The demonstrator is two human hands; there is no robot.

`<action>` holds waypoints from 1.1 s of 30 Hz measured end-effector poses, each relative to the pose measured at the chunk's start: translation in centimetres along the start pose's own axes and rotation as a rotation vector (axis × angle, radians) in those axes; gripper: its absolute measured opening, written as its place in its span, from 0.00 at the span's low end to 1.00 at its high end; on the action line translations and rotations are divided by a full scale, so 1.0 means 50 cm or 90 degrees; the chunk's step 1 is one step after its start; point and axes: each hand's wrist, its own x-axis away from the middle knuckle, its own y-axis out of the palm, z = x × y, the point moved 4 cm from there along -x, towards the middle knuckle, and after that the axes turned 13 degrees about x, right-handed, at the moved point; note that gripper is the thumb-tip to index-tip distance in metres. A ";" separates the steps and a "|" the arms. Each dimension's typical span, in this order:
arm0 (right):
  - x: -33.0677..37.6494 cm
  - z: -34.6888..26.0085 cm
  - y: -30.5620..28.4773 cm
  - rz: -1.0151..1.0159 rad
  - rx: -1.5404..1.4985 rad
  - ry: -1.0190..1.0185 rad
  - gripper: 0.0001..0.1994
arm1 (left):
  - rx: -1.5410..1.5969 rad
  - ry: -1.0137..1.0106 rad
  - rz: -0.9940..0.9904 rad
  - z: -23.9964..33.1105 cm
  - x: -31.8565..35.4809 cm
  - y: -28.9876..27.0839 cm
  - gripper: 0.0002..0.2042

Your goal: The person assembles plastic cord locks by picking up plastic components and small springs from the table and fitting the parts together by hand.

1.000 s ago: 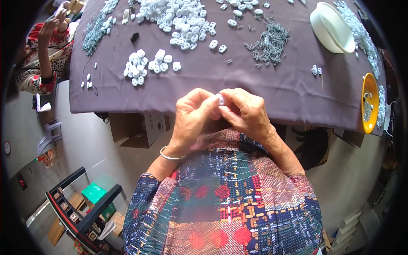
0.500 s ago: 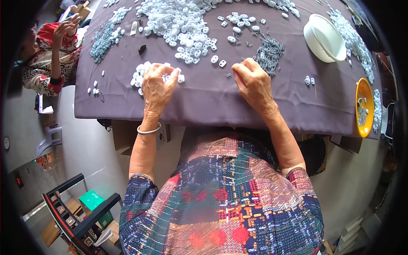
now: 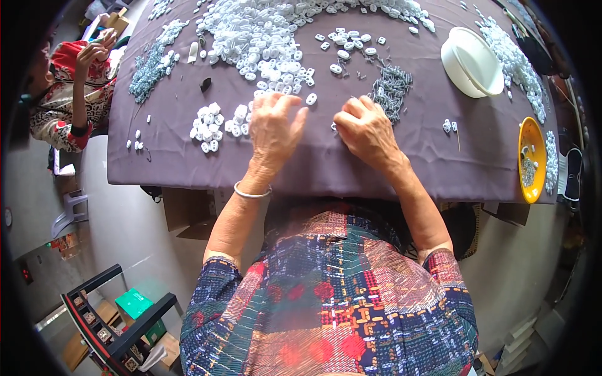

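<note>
we are holding our left hand [image 3: 274,125] above the bench [image 3: 301,166], its grip standing wide with nothing showing between thumb and fingers; it is hovering just beside a small cluster of white blocks [image 3: 241,113] and near the big heap of white pieces [image 3: 251,47]; our right hand [image 3: 367,131] is bending inward beside the pile of grey pins [image 3: 394,88], its grip looking narrow; a white bit [image 3: 333,126] is showing at its fingertips, but we cannot tell whether we are pinching it; a loose white piece [image 3: 311,99] is lying between the hands; we are judging that a low left sweep could be nudging blocks into the heap and mixing them; careless right knuckles could be scattering pins; a weak pinch could be dropping the white bit
</note>
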 end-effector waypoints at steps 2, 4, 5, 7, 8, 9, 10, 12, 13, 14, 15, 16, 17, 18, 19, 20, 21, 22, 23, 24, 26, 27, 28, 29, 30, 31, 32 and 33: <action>0.014 0.019 -0.018 0.023 -0.020 0.033 0.07 | 0.005 -0.011 0.010 0.006 -0.015 0.023 0.10; 0.023 0.041 -0.035 0.051 -0.034 0.097 0.09 | 0.011 -0.021 -0.004 0.001 -0.026 0.044 0.10; 0.024 0.050 -0.036 0.050 -0.029 0.099 0.09 | 0.015 -0.030 -0.018 -0.002 -0.031 0.055 0.10; 0.022 0.075 -0.034 0.069 -0.008 0.173 0.08 | 0.034 -0.046 -0.010 -0.004 -0.033 0.062 0.10; 0.018 0.082 -0.028 0.063 -0.004 0.193 0.06 | 0.042 -0.039 -0.019 -0.002 -0.034 0.063 0.09; 0.011 0.087 -0.022 0.064 -0.001 0.194 0.06 | 0.050 -0.032 -0.028 0.000 -0.033 0.064 0.09; 0.004 0.089 -0.014 0.062 0.020 0.190 0.05 | 0.052 -0.031 -0.028 0.003 -0.028 0.064 0.09; -0.013 0.089 0.002 0.050 0.055 0.185 0.03 | 0.091 -0.007 -0.053 0.012 -0.012 0.063 0.07; -0.019 0.087 0.006 0.048 0.056 0.187 0.03 | 0.092 -0.007 -0.054 0.018 -0.004 0.058 0.07; -0.025 0.080 0.014 0.017 0.072 0.161 0.03 | 0.127 0.000 -0.051 0.024 0.006 0.051 0.07; -0.029 0.072 0.019 -0.015 0.088 0.137 0.03 | 0.162 0.007 -0.049 0.029 0.015 0.046 0.06; -0.025 0.065 0.014 -0.047 0.083 0.097 0.04 | 0.170 0.003 -0.052 0.030 0.022 0.045 0.06; -0.019 0.061 0.008 -0.050 0.080 0.096 0.04 | 0.169 -0.002 -0.053 0.027 0.031 0.042 0.06; -0.011 0.058 0.001 -0.044 0.035 0.084 0.05 | 0.178 -0.006 -0.046 0.024 0.040 0.039 0.06; -0.001 0.055 -0.005 -0.037 -0.009 0.073 0.06 | 0.188 -0.011 -0.040 0.021 0.048 0.036 0.06; 0.010 0.057 -0.015 -0.014 -0.035 0.081 0.07 | 0.188 -0.016 -0.042 0.021 0.052 0.035 0.06; 0.019 0.057 -0.023 -0.019 -0.037 0.083 0.07 | 0.225 -0.022 -0.022 0.020 0.056 0.029 0.06; 0.027 0.060 -0.035 0.006 -0.031 0.112 0.08 | 0.261 -0.028 -0.002 0.020 0.060 0.025 0.06; 0.034 0.066 -0.044 0.033 -0.022 0.143 0.08 | 0.263 -0.030 -0.005 0.020 0.061 0.025 0.06; 0.044 0.071 -0.041 0.035 -0.024 0.157 0.08 | 0.252 -0.028 -0.012 0.021 0.062 0.025 0.06; 0.049 0.062 -0.044 0.037 -0.033 0.157 0.07 | 0.242 -0.026 -0.020 0.025 0.064 0.027 0.06; 0.049 0.058 -0.045 0.043 -0.042 0.155 0.07 | 0.206 -0.007 -0.023 0.032 0.064 0.027 0.08; 0.049 0.056 -0.044 0.042 -0.042 0.156 0.07 | 0.169 0.011 -0.025 0.036 0.065 0.028 0.09; 0.049 0.053 -0.042 0.029 -0.029 0.144 0.07 | 0.170 0.010 -0.026 0.034 0.067 0.030 0.09; 0.049 0.049 -0.039 0.016 -0.015 0.132 0.06 | 0.172 -0.002 -0.025 0.030 0.068 0.032 0.11; 0.046 0.047 -0.037 0.015 -0.016 0.132 0.06 | 0.173 -0.014 -0.024 0.027 0.070 0.033 0.13; 0.040 0.044 -0.031 -0.008 0.021 0.115 0.06 | 0.173 -0.015 -0.024 0.028 0.071 0.033 0.13; 0.036 0.044 -0.025 -0.031 0.058 0.098 0.07 | 0.160 -0.041 -0.014 0.027 0.071 0.032 0.14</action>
